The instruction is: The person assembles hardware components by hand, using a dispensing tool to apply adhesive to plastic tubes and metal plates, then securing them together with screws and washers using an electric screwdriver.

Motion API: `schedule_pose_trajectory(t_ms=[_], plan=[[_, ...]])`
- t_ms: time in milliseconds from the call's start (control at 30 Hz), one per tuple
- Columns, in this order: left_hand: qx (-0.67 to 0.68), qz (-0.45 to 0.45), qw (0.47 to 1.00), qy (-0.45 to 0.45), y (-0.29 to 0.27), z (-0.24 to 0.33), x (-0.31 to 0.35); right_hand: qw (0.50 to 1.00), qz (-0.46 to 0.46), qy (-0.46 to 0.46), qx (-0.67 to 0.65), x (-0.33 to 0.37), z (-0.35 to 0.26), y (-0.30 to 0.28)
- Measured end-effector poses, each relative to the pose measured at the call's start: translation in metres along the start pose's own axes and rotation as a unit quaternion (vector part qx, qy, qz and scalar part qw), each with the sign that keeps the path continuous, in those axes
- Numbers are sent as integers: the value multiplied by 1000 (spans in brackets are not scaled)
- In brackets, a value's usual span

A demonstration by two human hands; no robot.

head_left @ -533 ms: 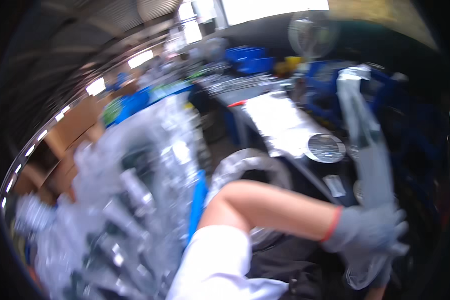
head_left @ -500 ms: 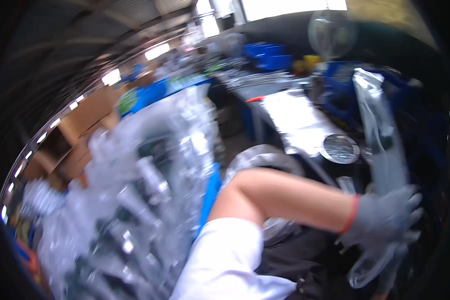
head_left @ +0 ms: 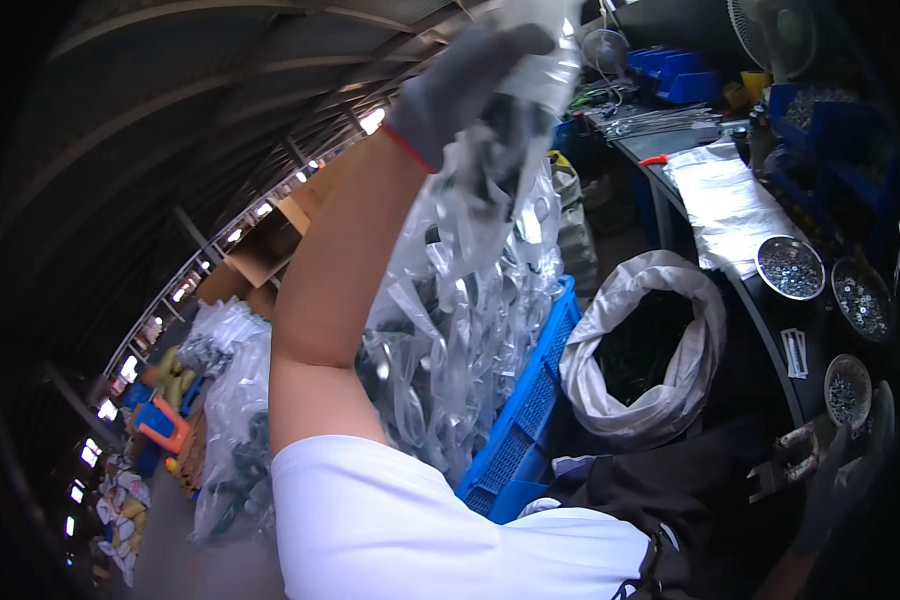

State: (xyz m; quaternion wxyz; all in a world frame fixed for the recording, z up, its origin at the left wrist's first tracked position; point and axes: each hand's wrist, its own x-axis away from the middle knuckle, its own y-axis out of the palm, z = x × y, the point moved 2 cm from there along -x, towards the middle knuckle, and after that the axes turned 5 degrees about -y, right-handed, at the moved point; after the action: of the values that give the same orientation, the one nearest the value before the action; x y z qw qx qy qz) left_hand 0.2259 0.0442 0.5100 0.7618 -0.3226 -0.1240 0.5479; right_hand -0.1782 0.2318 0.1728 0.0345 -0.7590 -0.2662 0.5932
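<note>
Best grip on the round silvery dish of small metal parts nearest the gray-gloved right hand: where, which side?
Probably the near rim of the dish, from the person's side: the gray-gloved right hand is close to that edge, while a second silvery dish sits beyond. Keep it level; it's open-topped and the small metal parts look loose.

Dk bench [head_left: 815, 325] w/ plastic bags [head_left: 730, 205], bowls [head_left: 792, 297]

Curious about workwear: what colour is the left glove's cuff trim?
Red cuff trim, clearest in the head view.
</note>
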Motion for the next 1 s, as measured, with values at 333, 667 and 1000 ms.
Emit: schedule_pose_trajectory(t_ms=[333,667,1000], plan=[[239,343,876,-242,-103,-231,86,991,-73,68,-85,34,21,29],[-360,426,742,-372,-160,-288,156,974,-51,87,-201,43,35,31],[-442,276,839,157,39,-79,-75,978,-49,122,-159,58,26,10]])
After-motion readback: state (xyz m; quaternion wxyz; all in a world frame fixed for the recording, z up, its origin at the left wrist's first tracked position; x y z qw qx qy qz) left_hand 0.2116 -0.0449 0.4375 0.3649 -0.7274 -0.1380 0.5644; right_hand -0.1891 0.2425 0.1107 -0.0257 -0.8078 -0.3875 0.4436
